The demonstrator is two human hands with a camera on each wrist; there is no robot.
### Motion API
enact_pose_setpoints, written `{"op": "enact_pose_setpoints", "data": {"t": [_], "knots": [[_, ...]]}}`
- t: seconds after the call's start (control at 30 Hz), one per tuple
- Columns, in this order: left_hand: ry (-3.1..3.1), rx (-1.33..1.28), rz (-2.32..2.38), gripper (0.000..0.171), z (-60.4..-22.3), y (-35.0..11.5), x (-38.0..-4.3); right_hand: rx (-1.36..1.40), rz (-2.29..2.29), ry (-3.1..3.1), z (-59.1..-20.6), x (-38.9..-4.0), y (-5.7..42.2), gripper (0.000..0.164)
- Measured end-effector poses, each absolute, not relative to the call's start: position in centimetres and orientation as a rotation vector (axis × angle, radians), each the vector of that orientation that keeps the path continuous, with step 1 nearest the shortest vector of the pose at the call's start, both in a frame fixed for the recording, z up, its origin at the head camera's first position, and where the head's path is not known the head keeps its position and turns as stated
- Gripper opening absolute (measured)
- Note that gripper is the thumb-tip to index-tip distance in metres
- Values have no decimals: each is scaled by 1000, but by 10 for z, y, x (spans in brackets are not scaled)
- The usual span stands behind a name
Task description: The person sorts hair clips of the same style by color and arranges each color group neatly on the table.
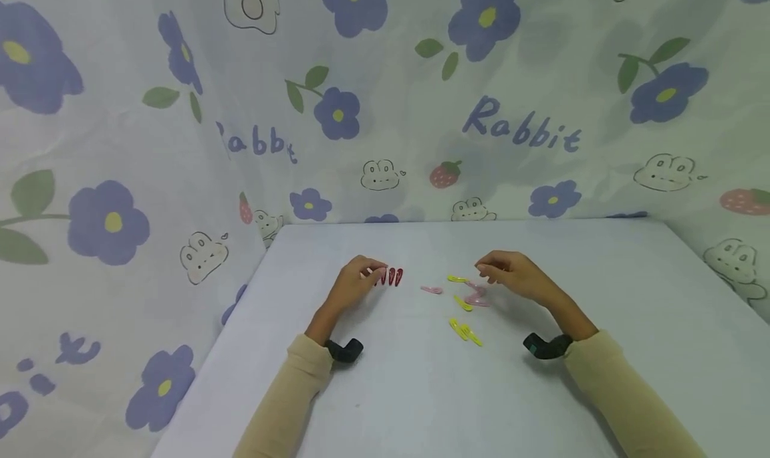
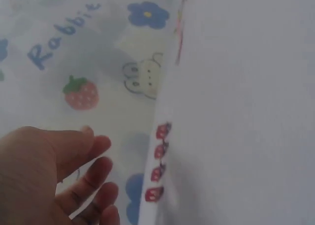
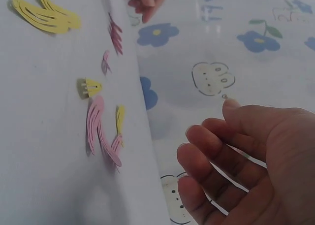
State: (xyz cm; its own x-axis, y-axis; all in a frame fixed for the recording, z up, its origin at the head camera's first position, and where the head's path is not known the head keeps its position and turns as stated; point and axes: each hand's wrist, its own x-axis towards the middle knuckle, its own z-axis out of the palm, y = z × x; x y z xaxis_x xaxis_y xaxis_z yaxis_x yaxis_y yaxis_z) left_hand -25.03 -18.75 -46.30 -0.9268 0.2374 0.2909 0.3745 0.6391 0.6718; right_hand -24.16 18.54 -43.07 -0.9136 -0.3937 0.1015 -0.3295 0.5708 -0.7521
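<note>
Far left, the left hand (image 1: 355, 283) hangs loose with bent fingers, right by the end of a neat row of four red hair clips (image 1: 392, 277) on the white table (image 1: 373, 391). Can't really tell if its thumb and index actually touch. Next over there's a lone pink clip (image 1: 432, 289). Then it gets messier: a pair of yellow clips (image 1: 472, 335) side by side nearest the person, a single yellow clip (image 1: 462, 303) past those, and another farther back beside some bunched pink clips (image 1: 477, 301). Right of that, the right hand (image 1: 514, 273) hovers, thumb and softly curled fingers apart.
</note>
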Motion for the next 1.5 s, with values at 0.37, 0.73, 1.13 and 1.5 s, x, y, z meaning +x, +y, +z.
{"op": "enact_pose_setpoints", "data": {"t": [0.37,0.73,1.13,1.5], "knots": [[-2822,-697,-1062,25,-428,-133,-226,-635,-1244,2649,-428,-244,187,33],[-2916,-714,-1054,22,-431,-93,-239,-664,-1088,2582,-435,-236,174,14],[-3153,-406,-857,30,-433,-57,-266,-725,-737,2730,-445,-229,152,22],[-3251,-412,-753,31,-434,-34,-271,-699,-752,2745,-453,-224,148,20]]}}
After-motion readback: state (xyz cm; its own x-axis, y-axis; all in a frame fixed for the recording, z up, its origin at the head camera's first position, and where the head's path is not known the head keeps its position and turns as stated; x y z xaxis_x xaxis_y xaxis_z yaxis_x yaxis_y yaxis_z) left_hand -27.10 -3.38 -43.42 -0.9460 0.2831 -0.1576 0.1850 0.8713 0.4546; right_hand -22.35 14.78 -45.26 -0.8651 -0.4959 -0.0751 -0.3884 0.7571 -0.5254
